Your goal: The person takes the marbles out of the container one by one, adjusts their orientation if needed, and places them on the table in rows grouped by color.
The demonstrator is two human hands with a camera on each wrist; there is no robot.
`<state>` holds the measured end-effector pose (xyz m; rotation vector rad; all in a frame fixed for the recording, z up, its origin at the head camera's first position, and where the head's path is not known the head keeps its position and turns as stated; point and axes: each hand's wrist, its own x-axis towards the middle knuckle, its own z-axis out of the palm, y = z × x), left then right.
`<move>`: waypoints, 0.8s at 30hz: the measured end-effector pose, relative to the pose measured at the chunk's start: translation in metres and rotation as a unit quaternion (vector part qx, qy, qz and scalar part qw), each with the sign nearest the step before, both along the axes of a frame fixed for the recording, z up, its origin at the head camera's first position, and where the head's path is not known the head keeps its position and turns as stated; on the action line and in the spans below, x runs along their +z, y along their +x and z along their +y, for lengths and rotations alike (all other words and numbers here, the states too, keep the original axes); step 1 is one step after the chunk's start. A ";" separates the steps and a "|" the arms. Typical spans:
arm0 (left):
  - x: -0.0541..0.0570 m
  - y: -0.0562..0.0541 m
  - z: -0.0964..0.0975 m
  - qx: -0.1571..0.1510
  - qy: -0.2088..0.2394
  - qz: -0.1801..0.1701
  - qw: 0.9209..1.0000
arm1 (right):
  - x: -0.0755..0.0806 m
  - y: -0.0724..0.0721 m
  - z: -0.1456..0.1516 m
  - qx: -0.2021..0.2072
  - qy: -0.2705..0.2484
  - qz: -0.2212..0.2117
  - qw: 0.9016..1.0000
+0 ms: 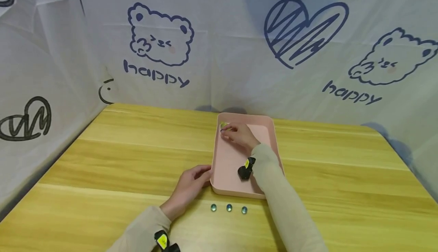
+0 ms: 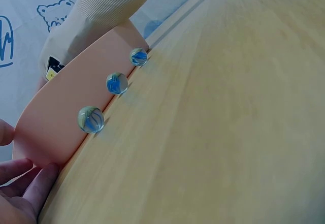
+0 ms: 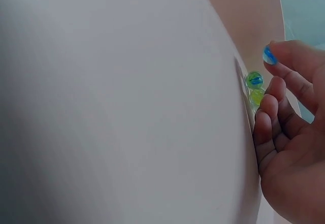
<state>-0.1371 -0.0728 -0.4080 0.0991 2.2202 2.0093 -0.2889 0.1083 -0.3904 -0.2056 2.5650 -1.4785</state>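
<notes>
A pink tray (image 1: 227, 164) lies on the wooden table. Inside its far left corner my right hand (image 1: 241, 135) pinches a clear marble with blue in it (image 3: 269, 55) between thumb and forefinger, the other fingers curled close to the tray floor. Just beyond those fingers, a green-and-blue marble (image 3: 255, 80) and a yellow-green marble (image 3: 257, 96) rest against the tray wall. My left hand (image 1: 188, 185) touches the tray's outer left side near the front corner, its fingers (image 2: 43, 183) against the wall.
Three clear marbles with blue swirls, among them a left one (image 1: 213, 207), a middle one (image 1: 229, 207) and a right one (image 1: 244, 210), sit in a row in front of the tray. A white printed cloth (image 1: 232, 73) hangs behind the table.
</notes>
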 end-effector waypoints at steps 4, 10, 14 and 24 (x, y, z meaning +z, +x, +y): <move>0.001 -0.001 0.000 0.001 -0.002 0.003 1.000 | 0.000 0.000 0.002 0.000 -0.010 0.007 1.000; -0.002 -0.002 0.000 0.000 0.001 0.000 1.000 | 0.000 0.001 0.003 -0.006 -0.039 0.008 0.999; -0.004 -0.002 0.000 0.000 0.003 0.002 1.000 | 0.000 -0.001 0.006 -0.022 -0.051 0.004 0.998; -0.003 -0.001 0.000 -0.004 0.012 0.002 1.000 | 0.018 -0.003 0.006 0.023 -0.061 0.015 0.998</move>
